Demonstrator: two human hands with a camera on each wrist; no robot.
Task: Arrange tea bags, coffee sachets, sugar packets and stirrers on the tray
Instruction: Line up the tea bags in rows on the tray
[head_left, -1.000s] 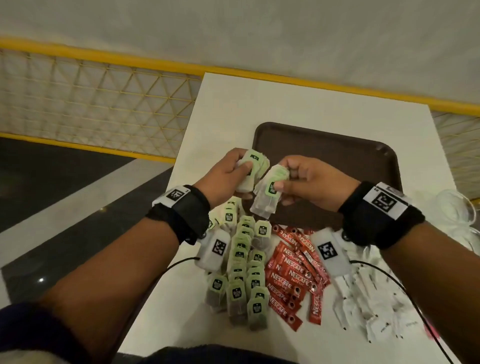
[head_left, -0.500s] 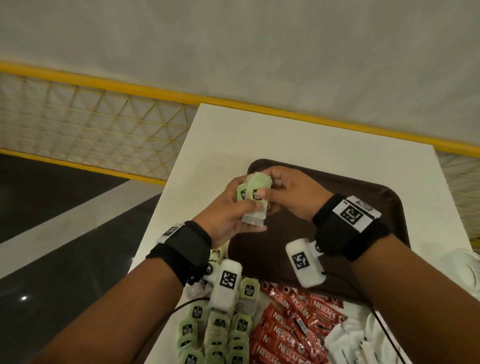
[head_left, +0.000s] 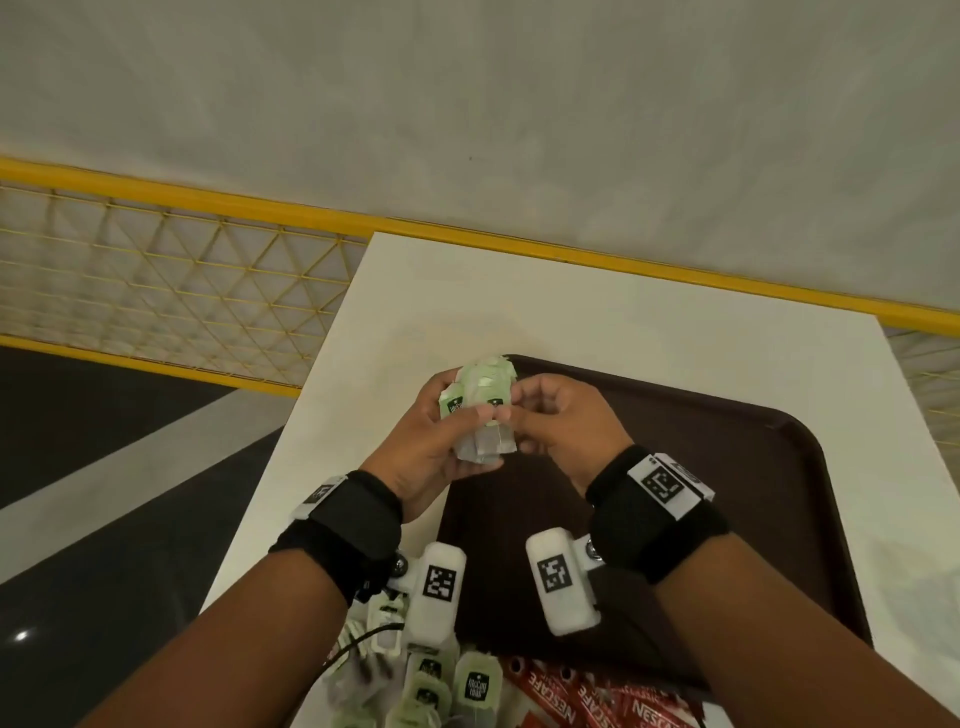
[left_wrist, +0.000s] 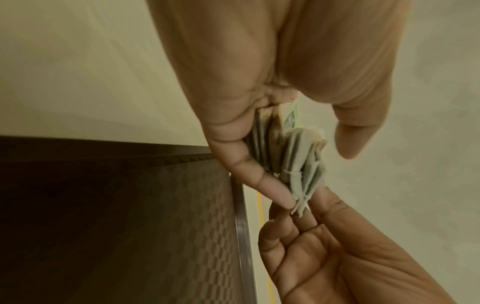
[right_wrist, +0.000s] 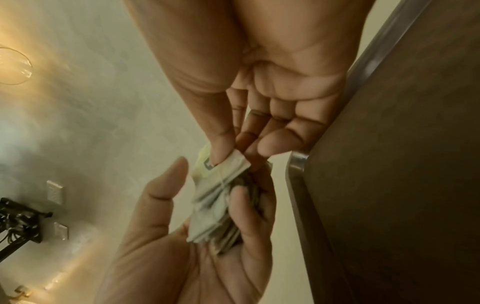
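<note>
A white table stood against a pale wall, with a yellow rail and wire mesh running behind it and a dark floor off to the left. A dark brown tray lay on the table, its bare floor showing a fine diamond texture in the left wrist view.

Both hands were raised over the tray's far left corner, meeting around one small bundle of tea bags with green tags. The left hand cupped the bundle from below, its fingers curled up around the far side of the stack and its thumb lying across the front. The right hand pinched the bundle's upper end between thumb and fingertips; in the right wrist view its thumb pressed on a green tag while the other fingers closed in behind. The bundle was held in the air, clear of the tray floor.

Near the person, at the tray's close edge, more tea bags lay in a loose heap on the table, and just to their right sat a pile of red coffee sachets. Each wrist wore a black band carrying a white marker block.
</note>
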